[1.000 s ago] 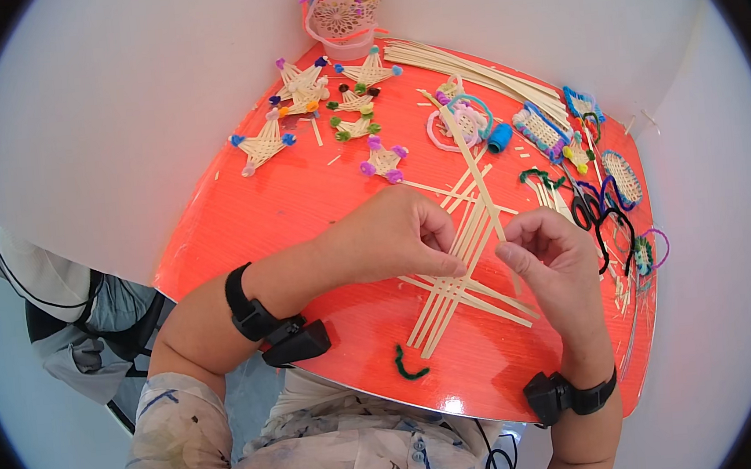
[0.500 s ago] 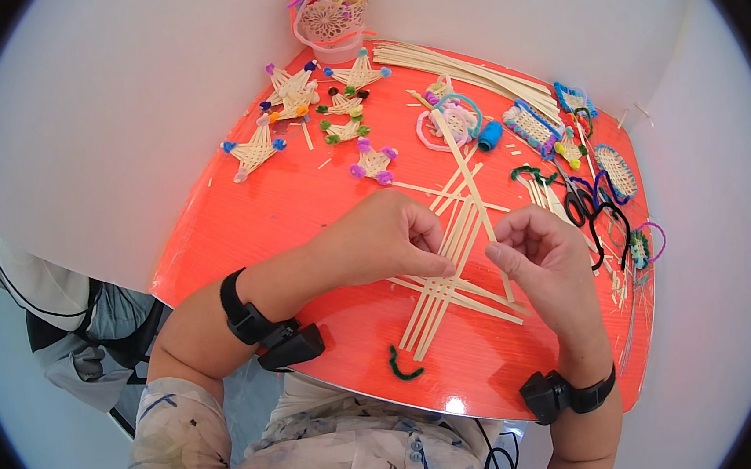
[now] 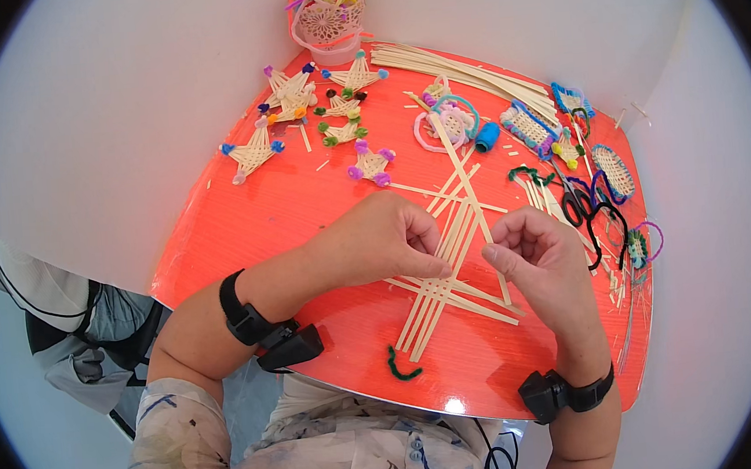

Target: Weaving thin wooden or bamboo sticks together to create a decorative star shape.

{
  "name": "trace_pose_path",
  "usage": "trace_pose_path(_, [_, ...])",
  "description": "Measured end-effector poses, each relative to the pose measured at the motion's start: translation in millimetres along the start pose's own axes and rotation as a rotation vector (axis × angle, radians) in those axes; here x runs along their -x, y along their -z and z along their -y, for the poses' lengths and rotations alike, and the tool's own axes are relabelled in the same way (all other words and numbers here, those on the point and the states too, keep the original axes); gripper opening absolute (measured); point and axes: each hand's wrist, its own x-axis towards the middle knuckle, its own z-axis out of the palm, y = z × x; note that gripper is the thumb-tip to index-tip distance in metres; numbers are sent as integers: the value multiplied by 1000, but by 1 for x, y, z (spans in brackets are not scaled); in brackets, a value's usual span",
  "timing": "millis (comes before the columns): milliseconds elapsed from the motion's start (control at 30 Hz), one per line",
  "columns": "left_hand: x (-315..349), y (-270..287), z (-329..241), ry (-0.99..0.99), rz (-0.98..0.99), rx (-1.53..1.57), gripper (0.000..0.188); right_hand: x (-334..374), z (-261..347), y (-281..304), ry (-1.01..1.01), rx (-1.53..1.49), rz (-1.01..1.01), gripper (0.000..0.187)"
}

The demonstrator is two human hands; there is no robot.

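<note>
Pale flat bamboo strips (image 3: 437,293), woven across one another, form an open star-like piece in front of me. My left hand (image 3: 389,238) is closed at its left side, thumb and fingertips on the strips near the crossing. On the other side my right hand (image 3: 536,253) pinches one long slanting strip (image 3: 461,168), whose upper end reaches the round woven pieces. A short dark green pipe cleaner (image 3: 397,365) lies curled near the table's front edge. Fingers partly hide the strips they grip.
Several small woven stars (image 3: 253,151) with coloured tips lie at the far left. Behind are a pink basket (image 3: 323,18) of pipe cleaners and a bundle of long strips (image 3: 469,73). To the right are blue yarn (image 3: 487,137), black-handled scissors (image 3: 574,206) and woven pieces (image 3: 615,171).
Both hands keep nearly the same hold on the strips. The whole view has shifted very slightly; nothing else visibly differs.
</note>
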Motion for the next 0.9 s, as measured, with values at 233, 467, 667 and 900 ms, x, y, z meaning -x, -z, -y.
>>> trace_pose_path(233, [0, 0, -1, 12, 4, 13, 16, 0, 1, 1, -8, 15, 3, 11])
trace_pose_path(467, [-1, 0, 3, 13, -19, 41, 19, 0, 3, 1, -12, 10, 6, 10])
trace_pose_path(667, [-1, 1, 0, 45, 32, -1, 15, 0, 0, 2, -23, 21, 39, 10])
trace_pose_path(900, [-2, 1, -1, -9, 41, 28, 18, -2, -7, 2, -31, -12, 90, 12])
